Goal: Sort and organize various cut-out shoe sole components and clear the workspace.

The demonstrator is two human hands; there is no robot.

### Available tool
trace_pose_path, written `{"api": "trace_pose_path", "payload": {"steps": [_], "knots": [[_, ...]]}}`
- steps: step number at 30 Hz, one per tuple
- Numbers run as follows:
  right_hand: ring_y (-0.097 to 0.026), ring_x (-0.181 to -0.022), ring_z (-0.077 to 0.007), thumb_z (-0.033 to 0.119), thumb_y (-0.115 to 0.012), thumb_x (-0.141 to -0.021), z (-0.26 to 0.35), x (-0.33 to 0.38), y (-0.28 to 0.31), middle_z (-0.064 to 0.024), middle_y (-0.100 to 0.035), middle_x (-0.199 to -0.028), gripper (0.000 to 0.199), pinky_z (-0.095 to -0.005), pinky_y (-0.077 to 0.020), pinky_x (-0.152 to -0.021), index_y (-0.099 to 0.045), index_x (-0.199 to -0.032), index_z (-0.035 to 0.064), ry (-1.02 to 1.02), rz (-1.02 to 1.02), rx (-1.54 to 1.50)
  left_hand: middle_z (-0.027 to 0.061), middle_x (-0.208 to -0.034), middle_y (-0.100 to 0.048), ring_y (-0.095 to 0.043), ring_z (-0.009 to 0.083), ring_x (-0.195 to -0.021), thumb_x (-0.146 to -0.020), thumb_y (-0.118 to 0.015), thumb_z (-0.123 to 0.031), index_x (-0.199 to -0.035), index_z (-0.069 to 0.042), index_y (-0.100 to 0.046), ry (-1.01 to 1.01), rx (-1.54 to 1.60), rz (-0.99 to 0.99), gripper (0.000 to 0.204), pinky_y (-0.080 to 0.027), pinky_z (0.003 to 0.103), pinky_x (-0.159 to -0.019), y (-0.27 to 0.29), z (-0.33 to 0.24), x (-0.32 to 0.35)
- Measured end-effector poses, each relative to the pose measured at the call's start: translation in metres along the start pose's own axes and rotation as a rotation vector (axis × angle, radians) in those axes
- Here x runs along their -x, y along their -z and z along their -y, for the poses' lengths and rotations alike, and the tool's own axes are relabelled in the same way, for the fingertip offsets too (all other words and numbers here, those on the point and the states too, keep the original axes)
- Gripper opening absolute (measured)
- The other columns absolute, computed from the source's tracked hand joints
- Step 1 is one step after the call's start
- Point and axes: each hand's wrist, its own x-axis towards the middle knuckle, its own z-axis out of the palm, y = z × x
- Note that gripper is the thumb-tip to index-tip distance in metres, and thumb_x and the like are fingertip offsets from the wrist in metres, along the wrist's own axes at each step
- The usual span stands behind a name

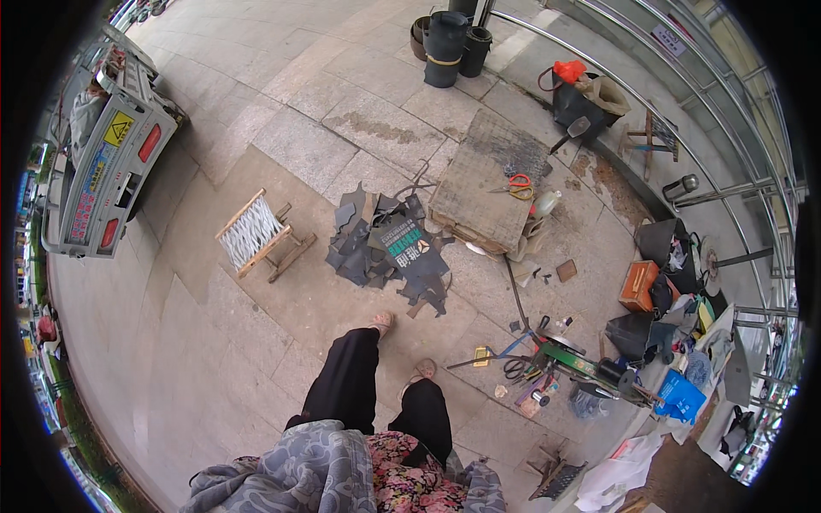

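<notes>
Neither of my hands shows; only my grey patterned sleeves and clothing, black trousers and two feet appear at the bottom. Ahead of my feet lies a heap of dark sheet scraps, one piece printed in green and white. A low wooden work box stands beyond it, and orange-handled scissors rest on its top. To the left of the scraps is a small folding stool with a white webbed seat. On the right stands a green machine with a dark wheel, small tools scattered around its base.
A three-wheeled cargo vehicle is parked at the left. Black buckets stand at the back, near a curved metal railing. Bags, an orange box and a blue package crowd the right. A second small stool sits at the lower right.
</notes>
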Motion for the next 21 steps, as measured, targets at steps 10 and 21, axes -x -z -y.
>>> {"api": "trace_pose_path", "payload": {"steps": [10, 21], "knots": [[-0.062, -0.084, -0.016, 0.045, -0.064, -0.085, 0.104, 0.049, -0.069, -0.0043, -0.063, -0.102, 0.054, -0.0327, -0.0519, -0.073, -0.053, -0.125, 0.0107, 0.011, -0.108, 0.012, 0.0116, -0.132, -0.049, -0.052, 0.0261, -0.119, -0.097, -0.032, -0.031, -0.13, -0.006, -0.05, 0.113, 0.085, 0.085, 0.045, -0.044, 0.039, -0.097, 0.26, 0.118, 0.121], [-0.063, -0.082, -0.0161, 0.043, -0.064, -0.085, 0.266, 0.096, -0.157, -0.0044, -0.064, -0.1, 0.051, -0.0327, -0.0522, -0.072, -0.055, -0.123, 0.0106, 0.054, -0.134, 0.13, 0.0127, -0.124, -0.053, -0.055, 0.0276, -0.113, -0.093, -0.038, -0.03, -0.125, -0.007, -0.053, 0.407, 0.227, 0.224, 0.042, -0.045, 0.04, -0.093, 0.372, 0.292, 0.32]]}}
